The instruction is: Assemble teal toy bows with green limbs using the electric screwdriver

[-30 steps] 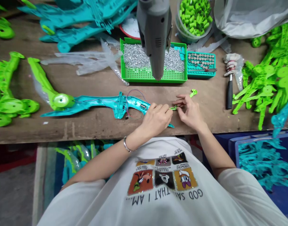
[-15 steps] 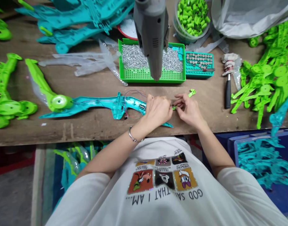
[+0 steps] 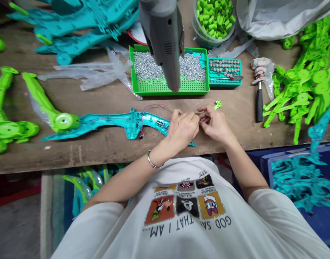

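My left hand [image 3: 183, 128] is closed over the right end of a long turquoise curved plastic shell [image 3: 111, 121], with its fingertips hidden. Close beside it, my right hand [image 3: 216, 124] pinches with thumb and fingers. Past the right hand's fingers shows the hooked end of a small lime-green plastic part [image 3: 218, 105]; its other end is out of sight in the grip. Thin wires [image 3: 156, 105] and a few small metal parts lie along the shell. A lime-green arm with a round hub [image 3: 64, 121] sits at the shell's left end.
A grey power screwdriver [image 3: 167, 46] hangs over a green tray [image 3: 170, 92] of screws. Right of it stand a turquoise tray [image 3: 225, 83] with small round parts, and a cloth-wrapped hammer [image 3: 259, 104]. Lime-green parts [image 3: 302, 93] pile at the right; turquoise shells [image 3: 81, 21] lie at the back left.
My view has shifted slightly. The hands have drawn closer together, fingertips nearly meeting; the green piece seen between them before is now covered. The turquoise shell stays in place.
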`<action>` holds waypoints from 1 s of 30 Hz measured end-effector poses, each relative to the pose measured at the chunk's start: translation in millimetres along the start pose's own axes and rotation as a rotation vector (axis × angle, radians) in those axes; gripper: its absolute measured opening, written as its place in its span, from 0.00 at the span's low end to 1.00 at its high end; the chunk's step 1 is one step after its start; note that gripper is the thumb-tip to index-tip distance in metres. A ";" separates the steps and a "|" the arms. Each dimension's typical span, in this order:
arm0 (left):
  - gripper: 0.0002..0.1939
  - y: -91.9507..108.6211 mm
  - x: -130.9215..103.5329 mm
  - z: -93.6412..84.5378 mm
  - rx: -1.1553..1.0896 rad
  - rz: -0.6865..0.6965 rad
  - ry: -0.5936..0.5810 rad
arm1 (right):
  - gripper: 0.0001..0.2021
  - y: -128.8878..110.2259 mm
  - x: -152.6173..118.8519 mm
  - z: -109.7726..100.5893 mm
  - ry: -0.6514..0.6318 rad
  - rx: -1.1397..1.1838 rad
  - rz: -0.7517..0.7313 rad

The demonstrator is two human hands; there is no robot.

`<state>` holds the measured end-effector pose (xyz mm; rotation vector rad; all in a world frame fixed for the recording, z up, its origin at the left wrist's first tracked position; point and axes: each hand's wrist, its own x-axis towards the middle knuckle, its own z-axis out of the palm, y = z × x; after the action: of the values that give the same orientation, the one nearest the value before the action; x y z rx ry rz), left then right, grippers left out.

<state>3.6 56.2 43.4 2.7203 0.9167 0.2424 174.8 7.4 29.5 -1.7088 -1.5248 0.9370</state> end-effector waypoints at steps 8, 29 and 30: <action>0.16 -2.7 -33.7 12.1 0.185 0.152 0.101 | 0.20 -2.9 1.6 -0.6 0.000 -0.010 0.016; 0.12 -7.4 -36.2 23.5 0.218 0.177 0.270 | 0.14 2.2 6.8 4.8 0.016 0.122 0.142; 0.12 -7.7 -37.2 23.4 0.211 0.177 0.274 | 0.14 3.2 6.4 4.9 0.016 0.120 0.132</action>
<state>-24.4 34.9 16.0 3.0203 0.8081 0.5980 172.7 13.4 23.6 -1.7420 -1.3308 1.0581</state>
